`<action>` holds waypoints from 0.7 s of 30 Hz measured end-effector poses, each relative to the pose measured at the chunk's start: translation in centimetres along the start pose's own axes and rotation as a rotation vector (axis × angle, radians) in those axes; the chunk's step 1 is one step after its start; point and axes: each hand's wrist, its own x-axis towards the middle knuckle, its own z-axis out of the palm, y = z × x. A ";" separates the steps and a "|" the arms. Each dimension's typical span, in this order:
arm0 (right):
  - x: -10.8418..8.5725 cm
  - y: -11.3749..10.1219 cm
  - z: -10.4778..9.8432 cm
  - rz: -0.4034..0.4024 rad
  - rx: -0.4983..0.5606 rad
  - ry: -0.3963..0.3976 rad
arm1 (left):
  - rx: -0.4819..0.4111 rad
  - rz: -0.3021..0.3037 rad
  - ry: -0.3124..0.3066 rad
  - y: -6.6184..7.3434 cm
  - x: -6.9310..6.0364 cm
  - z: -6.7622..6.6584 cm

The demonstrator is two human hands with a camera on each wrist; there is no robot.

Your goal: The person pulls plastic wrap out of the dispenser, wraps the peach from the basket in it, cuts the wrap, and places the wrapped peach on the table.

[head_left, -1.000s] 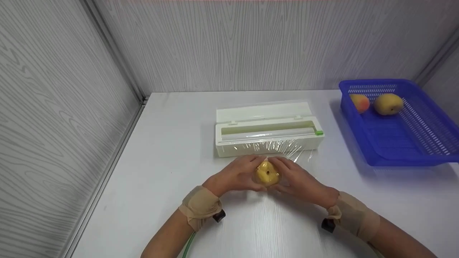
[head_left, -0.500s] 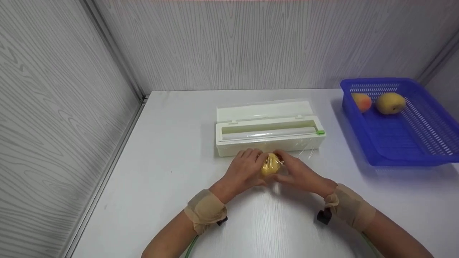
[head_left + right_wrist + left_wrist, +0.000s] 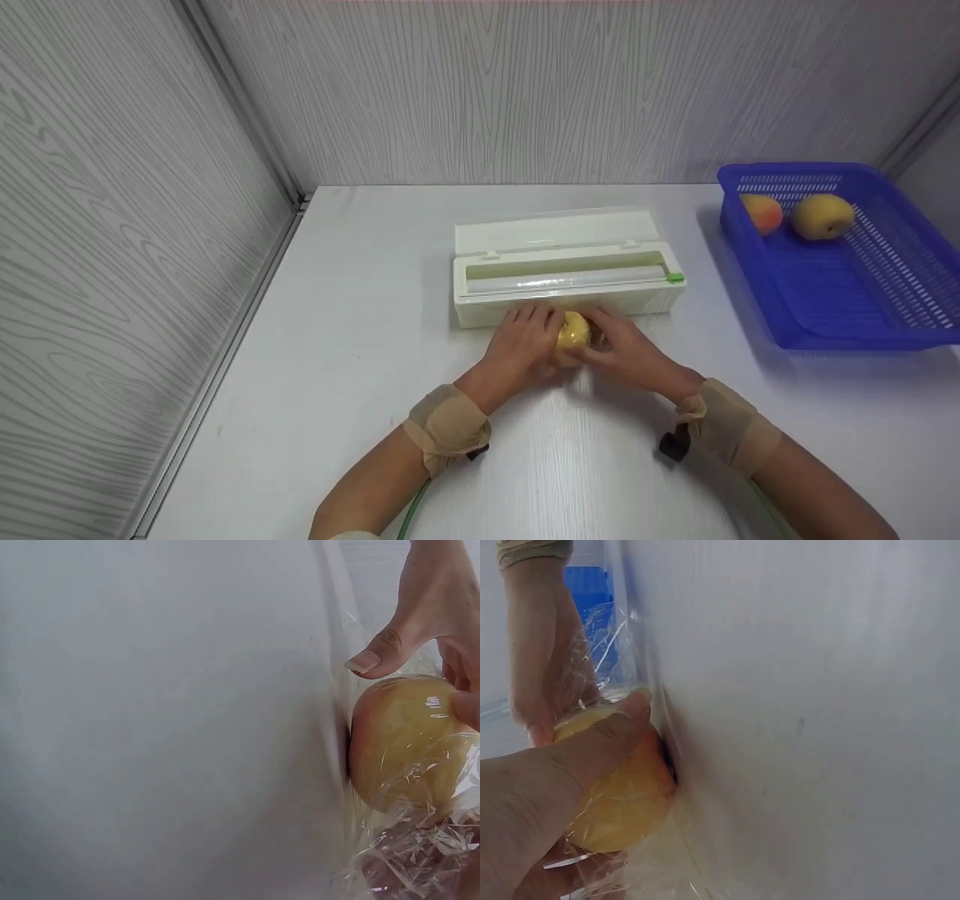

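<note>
A yellow apple with a red blush (image 3: 573, 334) is between both hands, low over the white table, with clear cling film (image 3: 420, 840) around it. My left hand (image 3: 521, 345) grips its left side; in the left wrist view the thumb (image 3: 604, 744) lies across the fruit. With thumb in front and fingers behind, my right hand (image 3: 637, 352) holds the other side. Crumpled film covers part of that hand in the right wrist view. Right behind the hands stands a white cling film box (image 3: 562, 304), its lid up and the film roll (image 3: 562, 280) showing inside.
A blue plastic basket (image 3: 780, 300) stands at the right with two yellow-red fruits (image 3: 823, 217) in its far left corner. A green slider (image 3: 675, 277) sits at the box's right end. Wood-grain panels (image 3: 480, 90) border the table (image 3: 360, 300) at the back and left.
Both hands have moved the apple slightly away from the person, toward the box, and turned it. The film stretched between box and fruit has drawn short; the dimpled end no longer faces up.
</note>
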 end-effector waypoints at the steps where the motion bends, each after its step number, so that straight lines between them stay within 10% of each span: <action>1: 0.1 0.0 -0.1 0.010 0.009 -0.011 | 0.000 -0.006 -0.008 0.0 0.1 0.0; 21: 1.3 0.8 -0.6 0.093 0.165 -0.119 | -0.157 -0.006 -0.001 -0.4 0.9 0.0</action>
